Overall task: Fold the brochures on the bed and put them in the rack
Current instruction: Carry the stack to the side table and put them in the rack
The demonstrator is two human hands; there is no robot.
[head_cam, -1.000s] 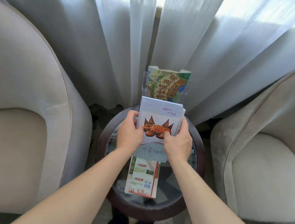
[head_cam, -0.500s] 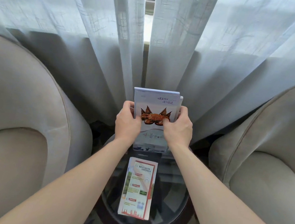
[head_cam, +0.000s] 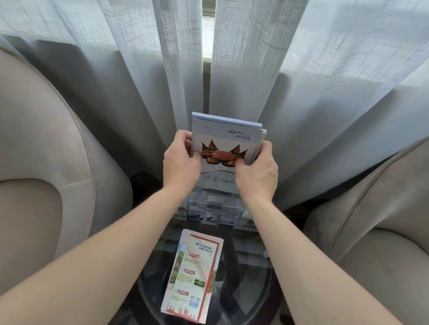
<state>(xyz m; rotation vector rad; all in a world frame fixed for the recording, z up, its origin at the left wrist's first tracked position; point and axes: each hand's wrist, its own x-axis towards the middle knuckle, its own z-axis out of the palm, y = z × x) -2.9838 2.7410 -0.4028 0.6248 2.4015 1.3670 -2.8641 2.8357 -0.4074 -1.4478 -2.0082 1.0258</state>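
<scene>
At centre frame I have the crab brochures [head_cam: 224, 147] pinched upright between both hands, left hand [head_cam: 181, 162] on the left edge and right hand [head_cam: 258, 173] on the right, fingers of each clamped on the stack. A second ago I held the stack lower, in front of a map brochure standing in the rack; now it has risen and stands over the clear rack [head_cam: 213, 208], its bottom edge seemingly entering the top pocket, though I cannot tell how deep. The map brochure is hidden behind the stack. I judge the insertion is under way and needs a straight push down. The red brochure [head_cam: 192, 275] lies flat on the glass surface [head_cam: 246, 287] in the lower middle, unmoved, and is left to be racked.
</scene>
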